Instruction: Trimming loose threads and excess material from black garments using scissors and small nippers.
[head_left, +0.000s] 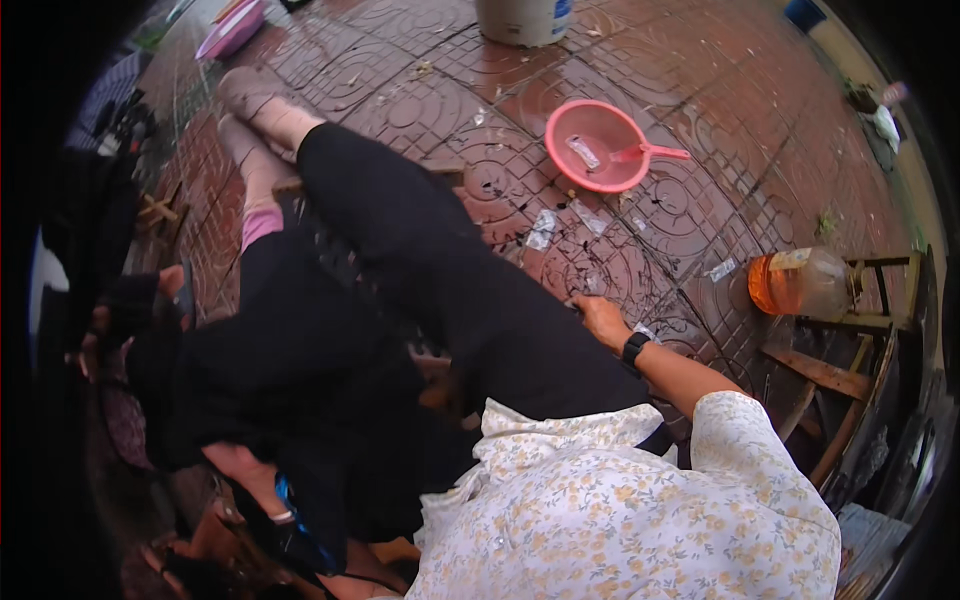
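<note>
My right hand (604, 321), with a dark watch at the wrist, hangs beside my black-trousered leg (480, 292), low over the tiled ground. Its fingers are curled, and something small and dark shows at the fingertips, too small to name. Below it, dark hair-like strands and scraps of foil or clear plastic (541, 229) litter the wet tiles. What seems to be my left hand (241, 466) lies against black cloth at the lower left, its fingers hidden. A light band circles that wrist, and a blue-and-black item (300, 521) covers part of the forearm.
A pink plastic dipper (598, 146) holding a scrap sits ahead. Beyond stand a white bucket (523, 21) and a purple basin (234, 30). At right, a plastic jug of orange liquid (799, 281) lies tipped by wooden stool frames (821, 371). Another person (94, 225) is close at left.
</note>
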